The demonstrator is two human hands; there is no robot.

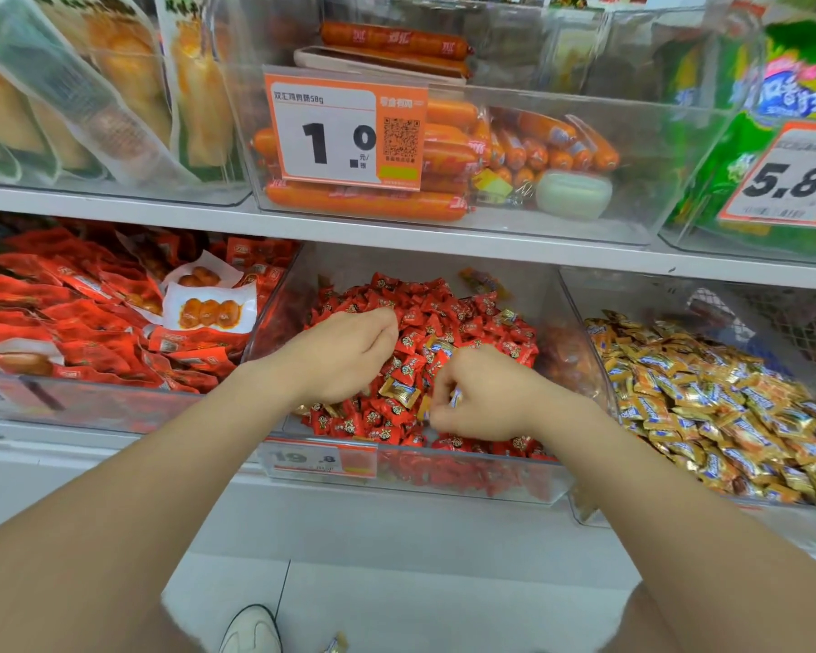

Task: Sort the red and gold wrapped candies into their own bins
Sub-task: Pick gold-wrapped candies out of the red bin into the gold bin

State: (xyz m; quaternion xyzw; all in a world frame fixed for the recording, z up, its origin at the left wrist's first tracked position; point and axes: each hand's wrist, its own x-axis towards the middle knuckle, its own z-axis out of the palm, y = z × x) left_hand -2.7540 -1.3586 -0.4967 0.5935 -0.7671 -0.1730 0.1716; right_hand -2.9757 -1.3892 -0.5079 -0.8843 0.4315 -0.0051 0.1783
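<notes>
The right hand (484, 395) is pinching a gold candy (456, 397) in curled fingers, low over the front of the red bin (444, 480). Just left and beyond those fingers, the left hand (345, 355) is digging bent fingers into the red candies (448, 313), grip impossible to tell; the gold bin (580, 318) is sitting right of both

Both bare forearms reach in from 7 and 5 o'clock, converging at centre. The left hand (349, 355) is knuckles up, fingers bunched toward 1 o'clock, grip unclear. At its 4 o'clock the right hand (481, 398) is curled tight, pinching a candy (456, 397).
</notes>
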